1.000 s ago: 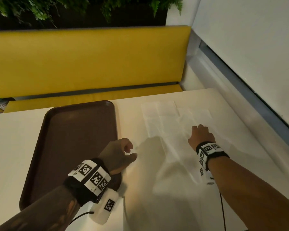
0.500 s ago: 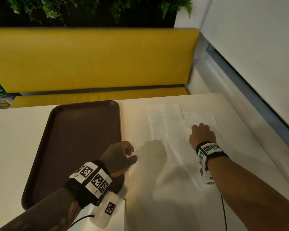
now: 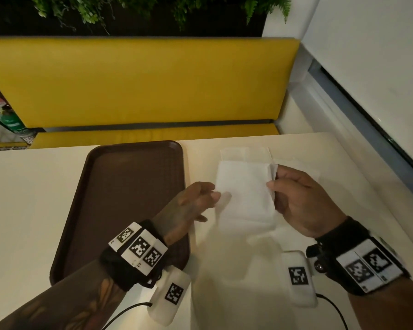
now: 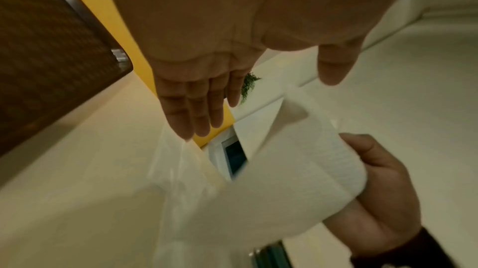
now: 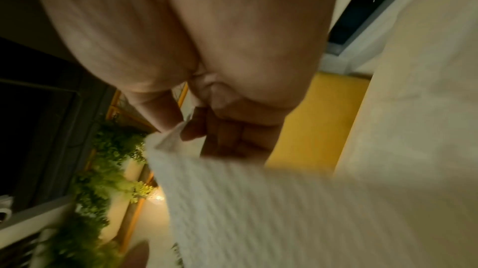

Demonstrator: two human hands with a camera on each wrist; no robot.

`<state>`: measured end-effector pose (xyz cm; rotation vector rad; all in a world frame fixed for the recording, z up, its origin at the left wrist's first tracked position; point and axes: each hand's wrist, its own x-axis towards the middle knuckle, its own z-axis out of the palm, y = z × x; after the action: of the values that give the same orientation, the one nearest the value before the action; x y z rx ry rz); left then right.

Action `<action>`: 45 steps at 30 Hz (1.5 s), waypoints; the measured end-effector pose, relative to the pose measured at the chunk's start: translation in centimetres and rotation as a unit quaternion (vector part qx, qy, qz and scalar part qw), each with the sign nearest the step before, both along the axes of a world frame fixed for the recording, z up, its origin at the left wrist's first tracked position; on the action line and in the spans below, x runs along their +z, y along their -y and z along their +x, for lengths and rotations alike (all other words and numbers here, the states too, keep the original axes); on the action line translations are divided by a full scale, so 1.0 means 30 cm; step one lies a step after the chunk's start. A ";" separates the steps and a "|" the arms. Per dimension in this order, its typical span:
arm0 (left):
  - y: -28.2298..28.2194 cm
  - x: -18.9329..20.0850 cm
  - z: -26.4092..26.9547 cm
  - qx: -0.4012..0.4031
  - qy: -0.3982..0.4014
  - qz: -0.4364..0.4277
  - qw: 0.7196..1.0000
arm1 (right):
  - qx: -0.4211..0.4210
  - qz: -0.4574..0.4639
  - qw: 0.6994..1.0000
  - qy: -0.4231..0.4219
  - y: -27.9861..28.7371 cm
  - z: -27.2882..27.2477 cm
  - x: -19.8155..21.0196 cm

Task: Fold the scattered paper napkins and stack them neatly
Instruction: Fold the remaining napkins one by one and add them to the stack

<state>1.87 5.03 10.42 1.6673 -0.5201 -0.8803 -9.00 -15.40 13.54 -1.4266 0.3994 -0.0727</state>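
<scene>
Napkin (image 3: 244, 194): white, lifted over table (image 3: 34, 210) right half, lower part blurred. Right hand (image 3: 303, 201) pinches its right edge; left hand (image 3: 191, 203) fingers straight, touching left edge, grasp unclear. Further napkins (image 3: 246, 153) flat beyond, partly hidden. Brown tray (image 3: 129, 186) left, near corner covered by wrist.

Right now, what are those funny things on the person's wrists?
Both wrists wear black bands carrying white tiles printed with black square codes. Under each wrist hangs a small white pod with its own code and a thin black cable. The left forearm is bare and tattooed.
</scene>
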 end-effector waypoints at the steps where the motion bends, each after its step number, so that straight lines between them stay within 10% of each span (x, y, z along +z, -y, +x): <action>1: -0.008 0.019 -0.003 0.010 -0.038 -0.036 0.999 | 0.015 0.024 1.000 0.001 -0.020 0.004 0.002; 8: -0.074 0.079 -0.006 -0.074 -0.085 -0.129 0.985 | -0.008 0.037 0.999 0.014 -0.086 0.046 -0.004; 29: -0.157 0.082 -0.009 0.069 -0.003 -0.137 0.988 | 0.050 -0.170 0.978 0.107 -0.181 0.006 -0.038; 45: -0.202 0.064 -0.032 0.074 -0.043 -0.142 0.986 | 0.032 0.083 0.996 0.000 -0.212 0.017 -0.069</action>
<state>0.90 11.08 12.34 1.3825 -0.4348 -0.7279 -8.49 -9.03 11.48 -1.2739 0.3508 0.0114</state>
